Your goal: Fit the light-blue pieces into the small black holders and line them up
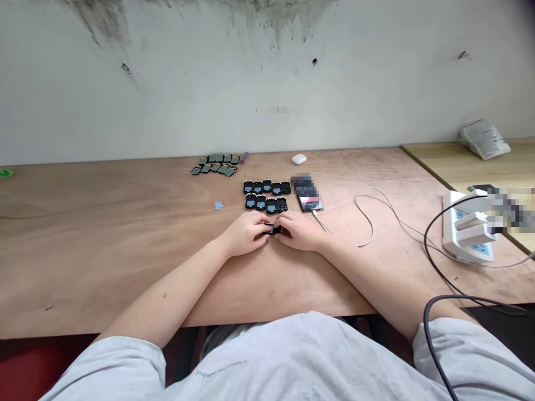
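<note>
Between the fingertips of both hands is a small black housing with a blue-grey patch, close to the tabletop. My left hand grips its left end, and my right hand pinches the right end; the fingers cover much of it. Just beyond my hands, several similar black housings lie in two rows, most with a blue-grey square inside. To the left, a small pale-blue square piece rests alone on the wood.
Several flat green-grey screen modules lie farther back beside a purple-handled screwdriver. A phone with a white cable is right of the housings, a white earbud case behind. A power strip and black cable occupy the right.
</note>
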`<state>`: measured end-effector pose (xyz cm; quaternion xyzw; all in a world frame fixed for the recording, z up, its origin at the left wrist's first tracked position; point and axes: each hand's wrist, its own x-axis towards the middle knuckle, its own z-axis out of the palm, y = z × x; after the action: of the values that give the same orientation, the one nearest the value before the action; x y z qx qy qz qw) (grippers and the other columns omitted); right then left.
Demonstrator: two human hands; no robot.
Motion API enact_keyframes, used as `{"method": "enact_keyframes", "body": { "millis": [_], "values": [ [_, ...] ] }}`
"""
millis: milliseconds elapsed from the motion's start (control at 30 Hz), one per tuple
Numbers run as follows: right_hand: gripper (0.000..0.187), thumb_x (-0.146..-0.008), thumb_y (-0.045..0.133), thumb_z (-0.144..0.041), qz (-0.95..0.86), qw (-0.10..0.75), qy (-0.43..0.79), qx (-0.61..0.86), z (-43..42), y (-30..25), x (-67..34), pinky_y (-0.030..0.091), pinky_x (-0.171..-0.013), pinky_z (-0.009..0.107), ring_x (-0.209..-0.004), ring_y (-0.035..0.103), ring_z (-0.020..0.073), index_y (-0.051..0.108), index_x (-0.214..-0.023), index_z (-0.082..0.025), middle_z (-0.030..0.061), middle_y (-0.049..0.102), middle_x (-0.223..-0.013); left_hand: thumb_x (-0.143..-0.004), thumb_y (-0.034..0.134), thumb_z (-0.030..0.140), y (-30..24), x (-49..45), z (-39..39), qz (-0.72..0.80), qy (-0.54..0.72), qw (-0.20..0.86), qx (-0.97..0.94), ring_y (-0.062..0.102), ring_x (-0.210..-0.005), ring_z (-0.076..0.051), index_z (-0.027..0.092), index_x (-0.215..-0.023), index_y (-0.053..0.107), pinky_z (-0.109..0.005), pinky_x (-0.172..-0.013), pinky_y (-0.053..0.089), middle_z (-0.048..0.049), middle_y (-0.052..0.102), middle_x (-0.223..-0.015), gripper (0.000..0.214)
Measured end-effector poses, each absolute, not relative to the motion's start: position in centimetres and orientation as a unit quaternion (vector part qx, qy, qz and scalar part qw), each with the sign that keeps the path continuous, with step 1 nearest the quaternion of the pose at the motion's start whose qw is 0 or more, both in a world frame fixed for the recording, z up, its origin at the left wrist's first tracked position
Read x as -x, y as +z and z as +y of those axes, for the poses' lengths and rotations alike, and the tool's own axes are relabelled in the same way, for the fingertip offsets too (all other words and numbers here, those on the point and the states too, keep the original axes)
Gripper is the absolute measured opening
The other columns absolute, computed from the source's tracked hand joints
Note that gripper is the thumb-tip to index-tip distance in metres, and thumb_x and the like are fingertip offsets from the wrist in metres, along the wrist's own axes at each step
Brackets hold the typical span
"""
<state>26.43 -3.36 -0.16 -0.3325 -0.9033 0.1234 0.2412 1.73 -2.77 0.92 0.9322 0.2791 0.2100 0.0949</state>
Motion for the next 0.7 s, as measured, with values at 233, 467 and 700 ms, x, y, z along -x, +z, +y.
{"method": "enact_keyframes", "body": {
  "millis": [233,467,700],
  "values": [
    [0.016,-0.089,0.07,-0.019,-0.902,0.244,0.133,0.332,-3.5,-0.1,-26.5,0.051,-0.09,0.039,-0.101,0.062,0.026,0.067,-0.105,-0.02,0.0092,0.069,-0.103,-0.099,0.055,0.022,1.1,-2.1,-3.0,0.25,0.196,0.062,-0.946,0.065,-0.105,-0.025,0.025,-0.109,0.076,-0.043,-0.095,0.048,-0.007,0.076,-0.107,0.023],
    [0.017,-0.087,0.071,-0.017,-0.901,0.257,0.13,0.324,-3.4,-0.2,-26.5,0.052,-0.089,0.039,-0.1,0.063,0.0256,0.066,-0.102,-0.02,0.0083,0.068,-0.102,-0.095,0.063,0.026,1.0,-1.9,-2.9,0.249,0.217,0.059,-0.942,0.06,-0.116,-0.027,0.025,-0.106,0.076,-0.045,-0.102,0.049,-0.0088,0.071,-0.122,0.017],
    [0.022,-0.09,0.066,-0.017,-0.891,0.287,0.14,0.322,-3.6,0.0,-26.6,0.056,-0.09,0.041,-0.104,0.064,0.0259,0.062,-0.111,-0.021,0.0114,0.065,-0.116,-0.1,0.061,0.029,-0.1,-1.5,-2.1,0.252,0.251,0.067,-0.932,0.064,-0.107,-0.023,0.025,-0.111,0.075,-0.04,-0.095,0.051,-0.0073,0.073,-0.118,0.018]
  ]
}}
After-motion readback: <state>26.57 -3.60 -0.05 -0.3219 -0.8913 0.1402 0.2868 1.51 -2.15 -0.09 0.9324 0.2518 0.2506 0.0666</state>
